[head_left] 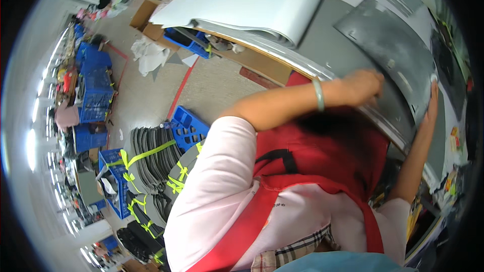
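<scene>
A mottled dark grey sheet (pixel 390 45) with a curved near edge lies on the grey worktop (pixel 327 25). Over that near edge is my left hand (pixel 364 86), a pale green bangle on its wrist. Its fingers are curled together, and whatever they may hold is hidden. At the sheet's right end rests my right hand (pixel 432 103), fingers stretched out along the edge. A small white spot (pixel 434 77) shows at its fingertips; I cannot tell what it is.
A large white sheet roll (pixel 252 5) covers the table's left part. Bundles of grey cut pieces (pixel 151 156) tied with yellow-green strips stand by a blue crate (pixel 189 127) on the left. Blue bins (pixel 96 90) line the aisle. Clutter (pixel 456 186) lies at the right.
</scene>
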The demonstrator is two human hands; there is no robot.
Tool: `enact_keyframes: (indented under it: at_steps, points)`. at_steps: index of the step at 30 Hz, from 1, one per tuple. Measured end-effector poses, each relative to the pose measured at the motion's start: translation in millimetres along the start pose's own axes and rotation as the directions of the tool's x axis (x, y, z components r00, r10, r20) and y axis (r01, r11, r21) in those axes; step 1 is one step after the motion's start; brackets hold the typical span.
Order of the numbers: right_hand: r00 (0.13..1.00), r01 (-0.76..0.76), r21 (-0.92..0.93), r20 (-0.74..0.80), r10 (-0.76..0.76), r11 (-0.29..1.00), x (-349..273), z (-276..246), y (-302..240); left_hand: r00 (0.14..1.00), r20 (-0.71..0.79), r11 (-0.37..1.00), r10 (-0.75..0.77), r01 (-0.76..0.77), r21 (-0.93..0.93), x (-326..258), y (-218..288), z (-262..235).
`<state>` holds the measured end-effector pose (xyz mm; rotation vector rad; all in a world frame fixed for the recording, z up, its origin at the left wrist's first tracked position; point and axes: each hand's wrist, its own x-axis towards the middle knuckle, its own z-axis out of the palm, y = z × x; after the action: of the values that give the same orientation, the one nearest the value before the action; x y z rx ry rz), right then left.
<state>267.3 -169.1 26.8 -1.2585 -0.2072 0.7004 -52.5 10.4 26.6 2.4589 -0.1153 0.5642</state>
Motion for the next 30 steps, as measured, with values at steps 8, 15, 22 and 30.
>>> enact_keyframes:
  at_steps: [8, 15, 22, 30]
  points:
    - [0.995, 0.097, -0.033, -0.004, -0.097, 0.995, -6.5, 9.5, 6.9, 0.992, 0.097, 0.997, 0.078, -0.075, -0.037, 1.9, -3.2, -25.6]
    - [0.990, 0.136, 0.025, -0.044, -0.135, 0.990, -34.2, 44.2, 4.4, 0.975, 0.220, 0.993, -0.034, 0.057, -0.102, 4.3, 7.5, -48.3]
    - [0.967, 0.000, 0.342, 0.238, -0.087, 0.940, -7.2, 19.3, 19.3, 0.944, 0.292, 0.979, -0.151, 0.185, -0.092, 3.3, 12.4, -52.7]
    - [0.987, 0.155, 0.059, 0.023, -0.156, 0.986, -11.9, 26.0, 17.5, 0.919, 0.357, 0.961, -0.165, 0.232, -0.153, 9.6, 3.5, -57.7]
